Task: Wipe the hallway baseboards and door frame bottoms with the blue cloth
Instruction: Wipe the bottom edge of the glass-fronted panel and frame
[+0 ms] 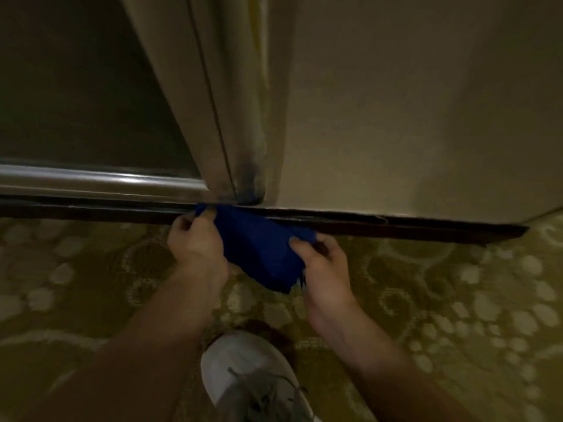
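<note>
The blue cloth (259, 245) is stretched between both hands just in front of the dark baseboard (396, 228). My left hand (195, 242) grips its left edge, right below the bottom of the pale door frame (231, 166), which looks smudged dark near the floor. My right hand (323, 260) pinches the cloth's right side, thumb on top. The cloth's upper left corner touches the baseboard where the frame meets it.
A metal kick plate (100, 181) runs along the door bottom at left. A beige wall (411, 117) stands at right. Patterned green carpet (457, 300) covers the floor. My white sneaker (253, 379) is planted below the hands.
</note>
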Tool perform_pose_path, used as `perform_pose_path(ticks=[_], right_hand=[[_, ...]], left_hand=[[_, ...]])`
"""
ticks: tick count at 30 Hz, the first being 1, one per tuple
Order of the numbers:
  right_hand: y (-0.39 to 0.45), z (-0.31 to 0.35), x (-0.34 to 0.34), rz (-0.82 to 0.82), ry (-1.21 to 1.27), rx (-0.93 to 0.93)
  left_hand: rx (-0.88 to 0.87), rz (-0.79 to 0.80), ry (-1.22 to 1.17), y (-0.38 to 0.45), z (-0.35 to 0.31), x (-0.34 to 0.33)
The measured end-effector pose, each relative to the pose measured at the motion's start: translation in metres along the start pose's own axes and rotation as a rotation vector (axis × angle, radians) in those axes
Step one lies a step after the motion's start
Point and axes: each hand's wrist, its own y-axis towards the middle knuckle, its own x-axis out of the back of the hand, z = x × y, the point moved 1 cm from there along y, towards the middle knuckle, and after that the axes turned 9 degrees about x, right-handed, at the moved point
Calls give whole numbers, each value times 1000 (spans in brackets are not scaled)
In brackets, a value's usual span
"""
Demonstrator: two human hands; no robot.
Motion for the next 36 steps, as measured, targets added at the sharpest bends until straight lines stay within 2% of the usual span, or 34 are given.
perform_pose_path(ticks=[3,7,10,12,16,19,21,23,25,27,31,32,36], right_hand=[[13,16,2,-58,-21,15],[23,31,16,-264,-38,100],[20,32,37,-453,-104,248],[22,34,46,-537,-95,266],[37,25,27,-517,-170,280],[36,2,-15,-427,-322,328],[29,-11,-39,-299,-438,391],[27,-15,-46,-238,-473,378],[32,-9,-29,-282,-414,333],[41,7,4,-420,-297,297],[54,40,56,-674,-211,289],[56,41,57,-696,-226,280],[47,22,9,-644,-302,228]], left_hand=[[0,-52,-25,-3,11,-12],[8,-82,29,-8,36,-32],[55,-19,88,-19,57,-46],[115,36,96,-26,63,-53],[139,27,89,-20,50,-46],[93,-112,-3,-9,28,-29],[71,-192,-14,-2,20,-19],[15,-242,-27,3,16,-14],[-33,-228,-35,1,24,-18],[1,-164,52,-7,40,-29],[164,204,316,-26,65,-46],[168,238,323,-25,67,-45],[133,70,154,-7,44,-23]])
